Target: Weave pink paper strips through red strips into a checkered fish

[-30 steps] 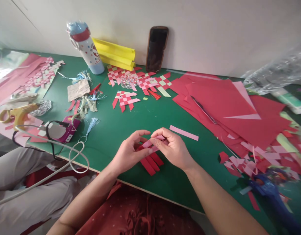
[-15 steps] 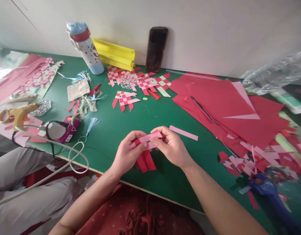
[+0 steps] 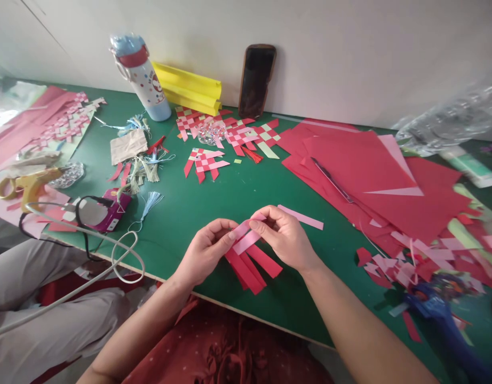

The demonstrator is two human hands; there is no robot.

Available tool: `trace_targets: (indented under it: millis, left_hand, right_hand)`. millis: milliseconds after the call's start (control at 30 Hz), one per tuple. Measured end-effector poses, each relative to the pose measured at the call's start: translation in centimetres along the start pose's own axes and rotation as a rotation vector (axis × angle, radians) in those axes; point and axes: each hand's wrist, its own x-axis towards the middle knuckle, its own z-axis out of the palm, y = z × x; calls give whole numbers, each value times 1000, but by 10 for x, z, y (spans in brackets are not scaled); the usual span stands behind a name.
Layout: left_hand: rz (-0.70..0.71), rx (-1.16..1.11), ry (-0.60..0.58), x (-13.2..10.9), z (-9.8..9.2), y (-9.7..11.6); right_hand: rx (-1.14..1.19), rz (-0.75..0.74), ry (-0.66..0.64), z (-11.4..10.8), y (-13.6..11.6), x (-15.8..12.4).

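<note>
Between my hands, just above the green table, is a partly woven piece of red paper strips [image 3: 252,272] and pink paper strips [image 3: 247,242]. My left hand [image 3: 208,248] pinches its left side between thumb and fingers. With thumb and fingertips, my right hand [image 3: 284,237] grips the right ends of the pink strips. The red strips fan out downward toward the table's front edge. A loose pink strip [image 3: 304,217] lies on the table beyond my right hand. Several finished woven red-and-pink pieces [image 3: 206,162] lie farther back.
Red paper sheets [image 3: 362,170] with a dark pen-like tool [image 3: 332,180] lie right, near paper scraps [image 3: 398,269] and a blue glue gun [image 3: 434,304]. A bottle [image 3: 144,80] and phone [image 3: 257,80] stand behind. Left are tassels [image 3: 150,205], a cable [image 3: 121,250] and another person's legs [image 3: 62,309].
The woven piece has turned in my hands, so its red strips now spread apart and point down to the right. My left hand has shifted slightly left and down.
</note>
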Motion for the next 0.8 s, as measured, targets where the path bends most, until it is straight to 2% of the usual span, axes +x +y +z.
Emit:
trace_targets:
  millis: [133, 300, 433, 633, 800]
  left_hand:
    - [-32, 42, 17, -2, -4, -3]
    - [11, -32, 149, -1, -7, -9]
    - [30, -154, 205, 0, -6, -7]
    - [24, -181, 156, -2, -6, -7]
    - [-7, -155, 11, -5, -8, -3]
  right_hand:
    - [14, 30, -19, -1, 4, 1]
    - [101, 116, 1, -9, 4, 2]
    - [-4, 180, -128, -12, -7, -4]
    - [-250, 130, -118, 4, -20, -23]
    - [-281, 147, -121, 7, -23, -31]
